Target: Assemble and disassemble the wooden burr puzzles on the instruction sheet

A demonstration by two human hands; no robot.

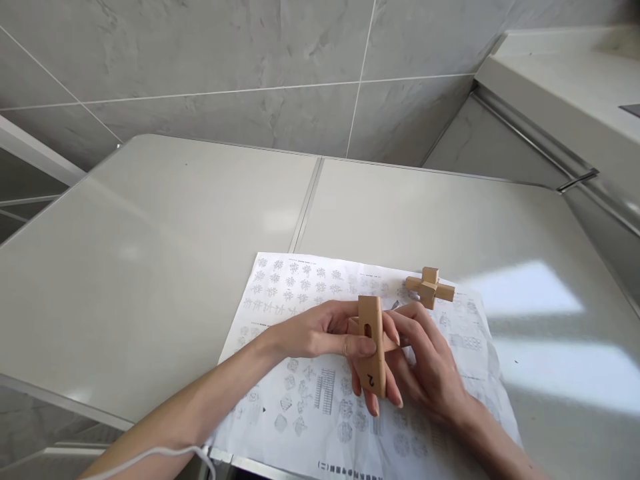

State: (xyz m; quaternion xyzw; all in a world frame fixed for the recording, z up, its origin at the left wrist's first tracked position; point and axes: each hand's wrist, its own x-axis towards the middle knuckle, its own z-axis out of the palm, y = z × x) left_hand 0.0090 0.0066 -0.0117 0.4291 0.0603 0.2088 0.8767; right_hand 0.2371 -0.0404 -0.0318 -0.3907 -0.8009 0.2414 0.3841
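Both my hands meet over a printed sheet (305,293) of puzzle diagrams. My left hand (320,332) pinches a notched wooden puzzle piece (373,347) marked with a "2", held upright with its thumb across the front. My right hand (425,363) grips the same piece from the right and behind, fingers closed around it and a second small wooden part crossing it. An assembled wooden cross-shaped burr puzzle (430,287) lies on the sheet's far right corner, just beyond my right hand.
The sheet lies on a pale grey table (165,253) with a seam down its middle. Grey tiled floor lies beyond, and a white counter ledge (560,87) runs along the right. A white cable (150,457) trails by my left forearm.
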